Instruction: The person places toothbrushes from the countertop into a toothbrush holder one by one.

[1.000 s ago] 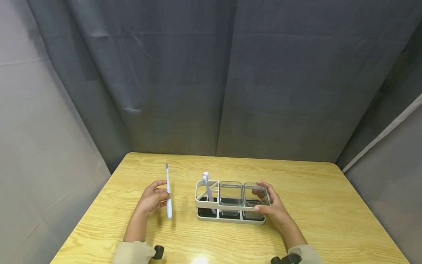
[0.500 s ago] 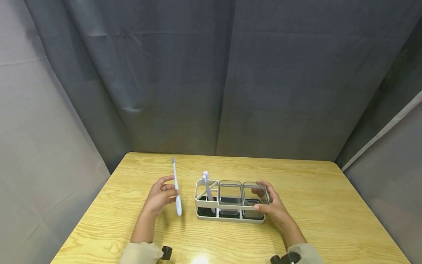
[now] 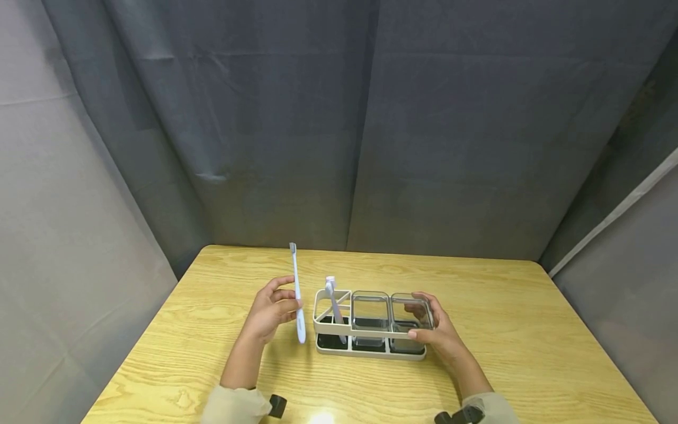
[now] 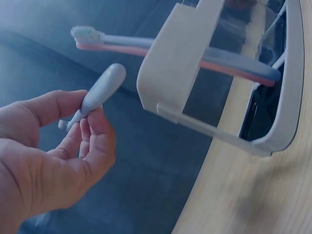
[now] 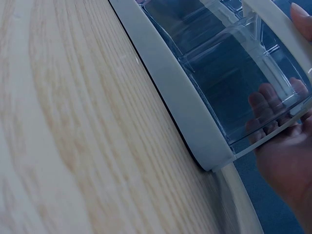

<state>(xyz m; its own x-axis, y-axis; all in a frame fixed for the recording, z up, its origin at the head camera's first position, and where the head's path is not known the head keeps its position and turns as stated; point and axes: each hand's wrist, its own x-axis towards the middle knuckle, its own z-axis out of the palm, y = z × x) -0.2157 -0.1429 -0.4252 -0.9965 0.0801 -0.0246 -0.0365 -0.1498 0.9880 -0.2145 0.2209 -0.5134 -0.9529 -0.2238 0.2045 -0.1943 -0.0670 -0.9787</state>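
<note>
Left hand [image 3: 272, 311] pinches a pale blue toothbrush [image 3: 297, 292] between thumb and fingers, held near upright, bristles up, just left of the rack [image 3: 369, 348]. The bristle end is cut off in the left wrist view. Right hand [image 3: 434, 331] grips the rack's right end, its fingers [image 5: 265, 105] seen through a clear cup [image 3: 410, 321]. A second brush [image 3: 334, 307] leans in the rack's left compartment. Rack stands mid-table [image 3: 529, 330].

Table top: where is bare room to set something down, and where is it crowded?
Bare wood lies on the table right of the right hand, behind the rack and near the left edge. It is crowded between the left hand, its toothbrush and the rack.
</note>
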